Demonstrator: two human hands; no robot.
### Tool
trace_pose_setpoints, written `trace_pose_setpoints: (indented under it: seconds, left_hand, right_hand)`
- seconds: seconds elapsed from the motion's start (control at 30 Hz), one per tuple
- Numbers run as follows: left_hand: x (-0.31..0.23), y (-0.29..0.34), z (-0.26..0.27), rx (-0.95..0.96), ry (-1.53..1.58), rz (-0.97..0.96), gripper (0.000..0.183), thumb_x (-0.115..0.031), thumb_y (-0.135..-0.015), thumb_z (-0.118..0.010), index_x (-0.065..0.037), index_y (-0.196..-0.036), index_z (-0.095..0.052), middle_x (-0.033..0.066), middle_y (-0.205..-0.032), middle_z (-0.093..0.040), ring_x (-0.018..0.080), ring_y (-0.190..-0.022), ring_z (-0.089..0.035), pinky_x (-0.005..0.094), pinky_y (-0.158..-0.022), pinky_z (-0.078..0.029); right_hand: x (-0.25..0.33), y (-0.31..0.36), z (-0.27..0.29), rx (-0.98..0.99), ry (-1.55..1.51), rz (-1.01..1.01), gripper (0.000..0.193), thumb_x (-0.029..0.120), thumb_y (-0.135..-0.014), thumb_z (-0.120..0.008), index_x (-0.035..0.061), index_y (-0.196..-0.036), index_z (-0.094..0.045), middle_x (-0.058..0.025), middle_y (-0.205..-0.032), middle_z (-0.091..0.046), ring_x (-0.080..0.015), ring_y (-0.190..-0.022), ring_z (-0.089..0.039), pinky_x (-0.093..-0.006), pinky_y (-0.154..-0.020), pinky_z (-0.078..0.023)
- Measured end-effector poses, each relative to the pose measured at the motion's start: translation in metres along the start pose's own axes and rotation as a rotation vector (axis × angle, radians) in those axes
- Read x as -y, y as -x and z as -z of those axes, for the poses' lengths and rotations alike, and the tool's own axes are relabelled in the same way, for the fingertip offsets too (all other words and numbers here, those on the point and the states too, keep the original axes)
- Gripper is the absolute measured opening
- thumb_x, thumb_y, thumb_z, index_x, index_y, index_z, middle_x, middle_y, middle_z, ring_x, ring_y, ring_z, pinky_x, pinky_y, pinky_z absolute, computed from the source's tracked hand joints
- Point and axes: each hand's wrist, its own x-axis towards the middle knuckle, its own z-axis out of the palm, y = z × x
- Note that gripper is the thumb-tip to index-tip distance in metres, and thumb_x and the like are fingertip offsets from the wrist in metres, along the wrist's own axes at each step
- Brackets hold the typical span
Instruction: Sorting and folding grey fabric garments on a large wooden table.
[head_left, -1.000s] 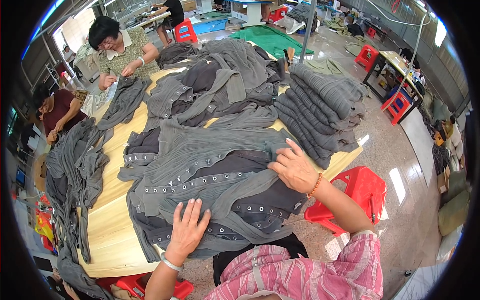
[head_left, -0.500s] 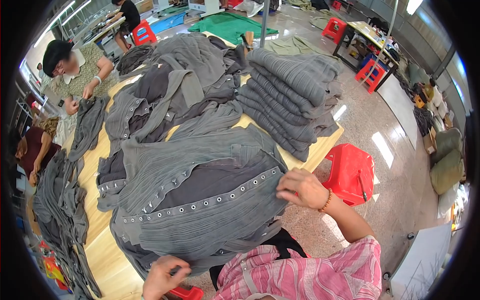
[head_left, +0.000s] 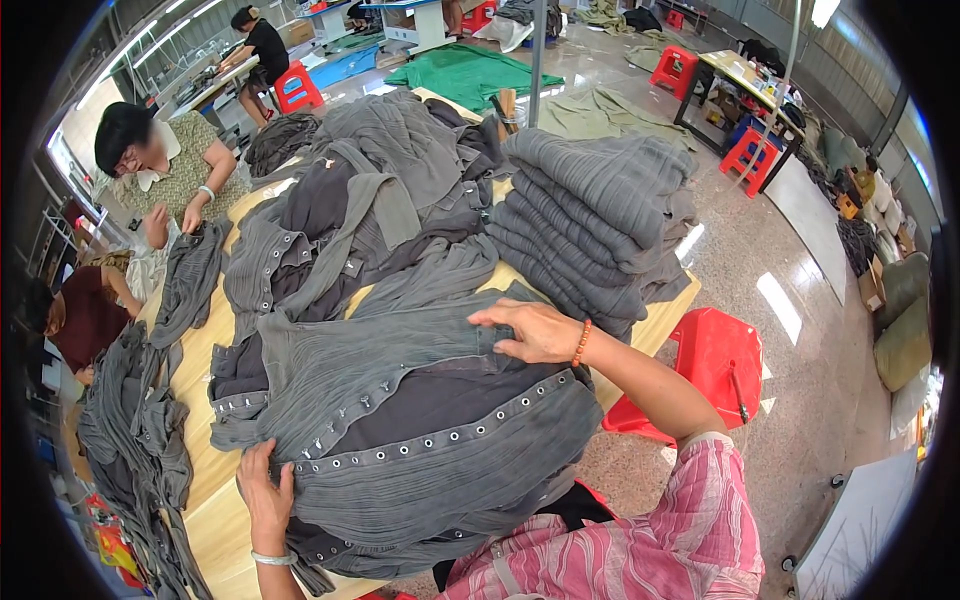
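Polished workshop floor (head_left: 830,400) stretches past a wooden table (head_left: 207,482) where a grey eyeleted garment (head_left: 440,490) lies spread beneath the left hand (head_left: 265,495), half open against its edge, and the right hand (head_left: 535,332), loosely open over it, a folded stack (head_left: 590,220) just beyond

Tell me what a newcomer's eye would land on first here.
First, the large grey garment at the near edge of the pale wooden table, with its row of eyelets, the left hand at its left edge and the right hand at its upper right. Then the stack of folded grey clothes beyond the right hand, and the bright red stool right of the table.
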Motion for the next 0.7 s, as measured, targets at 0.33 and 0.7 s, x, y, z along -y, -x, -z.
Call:
trace_pose_setpoints:
  seconds: [0.33, 0.7]
  left_hand:
    - [-0.011, -0.019, 0.006, 0.156, -0.044, -0.053, 0.037, -0.009, -0.082, -0.067, -0.002, -0.118, -0.061, 0.0174, -0.114, -0.060, 0.0364, -0.110, -0.054, 0.0459, -0.098, -0.040]
    - [-0.009, -0.005, -0.002, 0.102, -0.074, -0.013, 0.036, -0.002, -0.085, -0.057, 0.001, -0.122, -0.058, 0.0193, -0.122, -0.058, 0.0377, -0.115, -0.052, 0.0465, -0.101, -0.039]
  right_hand:
    - [-0.010, -0.025, 0.017, -0.171, 0.095, 0.111, 0.014, 0.006, -0.081, -0.073, 0.0042, -0.094, -0.073, -0.0113, -0.082, -0.065, -0.0246, -0.074, -0.064, -0.0362, -0.067, -0.051]
    - [-0.013, 0.042, 0.024, -0.232, 0.381, 0.097, 0.012, 0.000, -0.082, -0.065, 0.0026, -0.093, -0.063, -0.0130, -0.101, -0.063, -0.0322, -0.095, -0.062, -0.0381, -0.081, -0.054]
